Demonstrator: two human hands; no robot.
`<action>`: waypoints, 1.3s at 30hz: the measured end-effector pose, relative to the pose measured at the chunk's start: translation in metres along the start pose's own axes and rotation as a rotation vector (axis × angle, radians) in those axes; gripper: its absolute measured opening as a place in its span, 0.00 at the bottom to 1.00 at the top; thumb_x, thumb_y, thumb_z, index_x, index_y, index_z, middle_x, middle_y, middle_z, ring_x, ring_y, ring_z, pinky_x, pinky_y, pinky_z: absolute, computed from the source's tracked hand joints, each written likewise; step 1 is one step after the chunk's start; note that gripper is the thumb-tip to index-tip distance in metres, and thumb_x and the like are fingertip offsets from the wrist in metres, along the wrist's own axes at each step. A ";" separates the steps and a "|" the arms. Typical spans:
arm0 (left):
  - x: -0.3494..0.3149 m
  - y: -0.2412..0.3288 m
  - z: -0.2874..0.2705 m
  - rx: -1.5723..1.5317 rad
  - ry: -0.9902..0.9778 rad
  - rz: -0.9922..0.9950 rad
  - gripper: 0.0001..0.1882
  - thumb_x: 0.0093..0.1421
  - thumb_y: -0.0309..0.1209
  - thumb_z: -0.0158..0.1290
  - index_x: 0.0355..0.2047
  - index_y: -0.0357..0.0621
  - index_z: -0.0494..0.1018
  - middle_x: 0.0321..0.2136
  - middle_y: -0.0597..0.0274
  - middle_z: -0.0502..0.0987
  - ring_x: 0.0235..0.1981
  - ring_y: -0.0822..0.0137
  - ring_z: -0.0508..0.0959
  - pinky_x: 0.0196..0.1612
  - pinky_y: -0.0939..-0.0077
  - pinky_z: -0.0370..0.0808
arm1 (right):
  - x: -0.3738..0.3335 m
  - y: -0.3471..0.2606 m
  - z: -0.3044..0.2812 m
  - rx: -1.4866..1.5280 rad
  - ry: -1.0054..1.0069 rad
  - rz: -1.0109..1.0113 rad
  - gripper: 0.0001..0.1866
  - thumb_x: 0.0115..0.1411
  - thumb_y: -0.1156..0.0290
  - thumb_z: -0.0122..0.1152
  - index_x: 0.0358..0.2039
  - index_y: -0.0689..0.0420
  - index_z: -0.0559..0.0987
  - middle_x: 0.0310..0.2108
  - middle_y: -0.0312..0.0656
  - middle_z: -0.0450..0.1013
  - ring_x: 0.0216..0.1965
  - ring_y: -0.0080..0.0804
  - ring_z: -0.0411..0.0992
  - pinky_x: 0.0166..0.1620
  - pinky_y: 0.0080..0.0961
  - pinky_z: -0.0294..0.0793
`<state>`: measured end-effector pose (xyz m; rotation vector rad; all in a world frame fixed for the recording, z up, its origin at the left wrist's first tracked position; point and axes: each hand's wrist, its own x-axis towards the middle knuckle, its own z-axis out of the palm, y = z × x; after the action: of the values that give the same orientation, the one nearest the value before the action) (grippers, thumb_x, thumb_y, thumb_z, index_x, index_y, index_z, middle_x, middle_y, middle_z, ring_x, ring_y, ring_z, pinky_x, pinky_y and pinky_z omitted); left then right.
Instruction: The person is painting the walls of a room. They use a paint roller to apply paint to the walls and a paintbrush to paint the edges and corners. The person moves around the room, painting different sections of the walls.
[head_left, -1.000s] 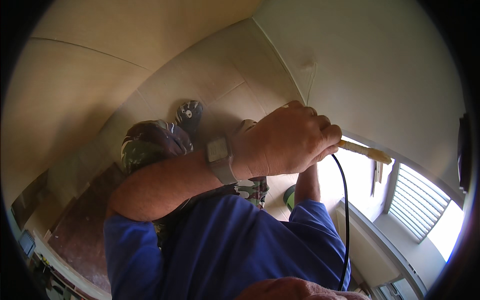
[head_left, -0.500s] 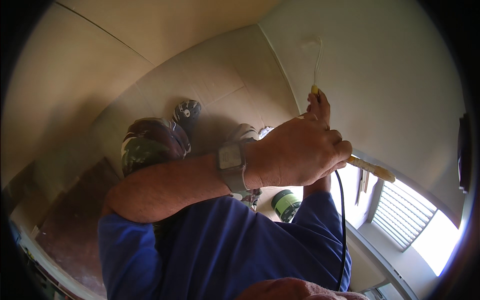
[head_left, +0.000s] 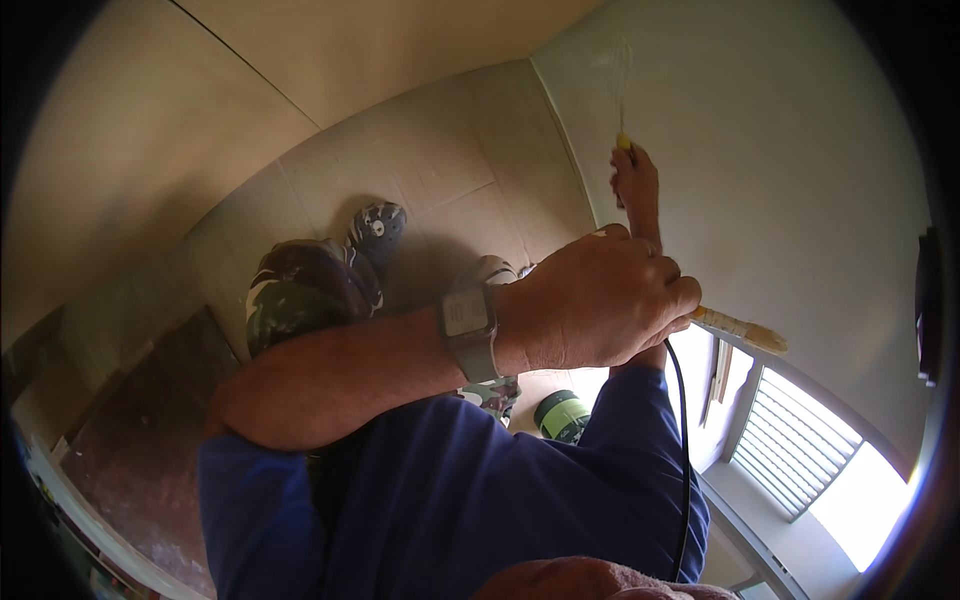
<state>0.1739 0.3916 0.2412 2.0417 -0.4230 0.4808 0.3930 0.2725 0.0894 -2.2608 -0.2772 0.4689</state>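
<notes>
My left hand [head_left: 610,295], with a grey watch on its wrist, is closed round a paintbrush [head_left: 745,328]. The brush's pale, worn bristles stick out to the right; the rest of its handle is hidden in my fist. Farther off, my right hand [head_left: 635,180] reaches along the pale wall [head_left: 780,170], fingers wrapped round the handle of what looks like a small paint roller [head_left: 624,142]. Its handle ends in yellow, and a thin rod runs on from there. Motion smears the rod and the roller's head against the wall.
A black cable [head_left: 684,440] hangs from behind my left hand down my front. A green and black container [head_left: 562,415] stands on the tiled floor [head_left: 450,150] near my legs. At lower right is a bright louvred window [head_left: 800,435]. A brown board [head_left: 150,420] lies at lower left.
My right hand has moved farther away along the wall with the roller, whose rod is now blurred. My left hand keeps its hold on the brush, nearly still.
</notes>
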 end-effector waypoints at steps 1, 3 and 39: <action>-0.001 0.000 0.000 0.007 -0.011 -0.007 0.10 0.58 0.36 0.50 0.30 0.40 0.70 0.20 0.63 0.73 0.22 0.65 0.75 0.30 0.68 0.69 | -0.013 0.010 -0.008 0.009 0.016 -0.005 0.14 0.57 0.64 0.52 0.38 0.60 0.73 0.20 0.36 0.68 0.13 0.18 0.62 0.12 0.19 0.59; -0.003 0.001 -0.005 0.092 -0.005 -0.007 0.10 0.58 0.36 0.50 0.30 0.40 0.70 0.21 0.63 0.74 0.23 0.66 0.75 0.31 0.68 0.69 | -0.047 0.014 -0.019 -0.004 0.007 0.068 0.13 0.58 0.67 0.51 0.39 0.61 0.72 0.22 0.35 0.67 0.15 0.16 0.61 0.16 0.17 0.60; -0.007 -0.006 -0.019 0.045 -0.068 -0.038 0.10 0.58 0.36 0.50 0.27 0.41 0.70 0.18 0.63 0.73 0.22 0.68 0.74 0.29 0.71 0.69 | 0.066 0.030 0.083 -0.136 -0.061 -0.036 0.18 0.57 0.63 0.51 0.44 0.61 0.72 0.26 0.45 0.71 0.24 0.30 0.70 0.28 0.29 0.71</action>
<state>0.1675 0.4116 0.2415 2.1104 -0.4161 0.4022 0.4202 0.3304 -0.0001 -2.3722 -0.3902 0.5143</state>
